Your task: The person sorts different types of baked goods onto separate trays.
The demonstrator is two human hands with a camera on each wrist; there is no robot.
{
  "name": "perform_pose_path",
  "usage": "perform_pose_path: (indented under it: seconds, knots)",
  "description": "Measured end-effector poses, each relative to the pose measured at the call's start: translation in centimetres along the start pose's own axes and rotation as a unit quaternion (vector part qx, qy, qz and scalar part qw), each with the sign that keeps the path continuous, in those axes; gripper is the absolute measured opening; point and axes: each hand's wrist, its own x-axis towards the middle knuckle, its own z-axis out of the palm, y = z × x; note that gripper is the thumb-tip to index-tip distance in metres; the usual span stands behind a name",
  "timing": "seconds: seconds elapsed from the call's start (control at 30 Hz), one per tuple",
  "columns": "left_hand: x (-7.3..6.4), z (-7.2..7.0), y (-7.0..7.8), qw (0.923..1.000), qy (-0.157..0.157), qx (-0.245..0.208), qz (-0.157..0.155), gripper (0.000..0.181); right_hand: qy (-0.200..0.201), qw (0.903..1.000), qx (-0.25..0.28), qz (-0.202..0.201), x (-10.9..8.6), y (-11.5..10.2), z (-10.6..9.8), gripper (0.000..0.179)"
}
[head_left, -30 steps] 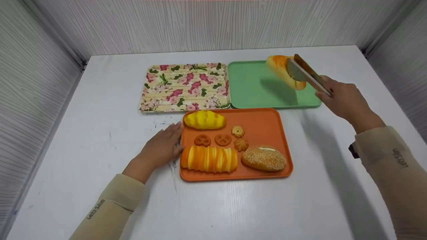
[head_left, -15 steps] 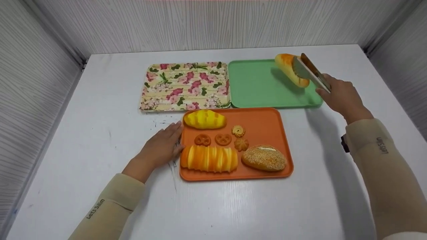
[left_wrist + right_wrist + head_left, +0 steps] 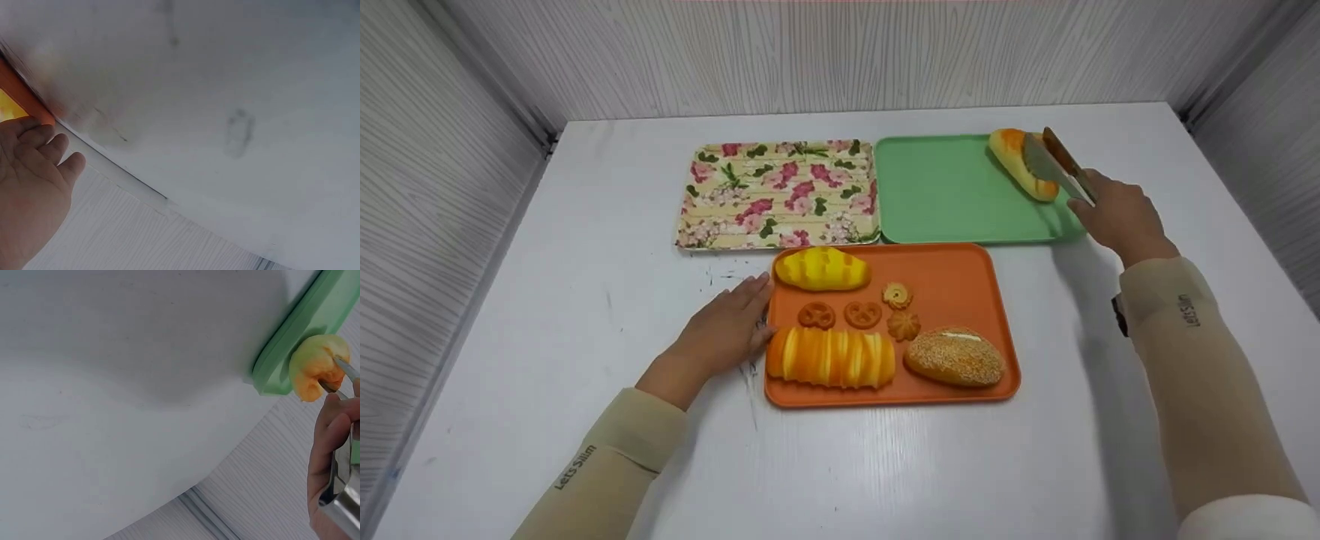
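My right hand (image 3: 1125,217) grips metal tongs (image 3: 1044,166), whose tips pinch a long golden bread roll (image 3: 1009,156). The roll lies slanted at the right end of the green tray (image 3: 934,191). In the right wrist view, the roll (image 3: 310,363) sits inside the tray's rim (image 3: 275,354), with both tong tips pressed into it. My left hand (image 3: 721,330) rests flat beside the orange tray (image 3: 949,281), fingertips at its left edge. On that tray are a yellow bread (image 3: 821,268), a ridged loaf (image 3: 832,358), a seeded bun (image 3: 955,357) and several small cookies (image 3: 862,315).
A floral tray (image 3: 780,195) stands left of the green one, its edge against it. Both lie just behind the orange tray on the white table (image 3: 885,465). Pale wood-grain panels (image 3: 840,60) close off the back and sides.
My right hand has moved the tongs and bread roll rightward and lowered them to the green tray. The left hand and the orange tray have stayed put.
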Motion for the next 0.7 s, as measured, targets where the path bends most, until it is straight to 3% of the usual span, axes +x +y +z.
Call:
perform_pose_path:
  seconds: [0.43, 0.7]
  knots:
    - [0.12, 0.10, -0.10, 1.0000, -0.005, -0.002, -0.005, 0.067, -0.025, 0.9992, 0.018, 0.025, 0.18, 0.12, -0.24, 0.071]
    - [0.08, 0.12, -0.13, 1.0000, -0.001, -0.003, -0.001, 0.067, -0.011, 0.9981, 0.054, 0.027, -0.09, 0.60, 0.32, 0.076]
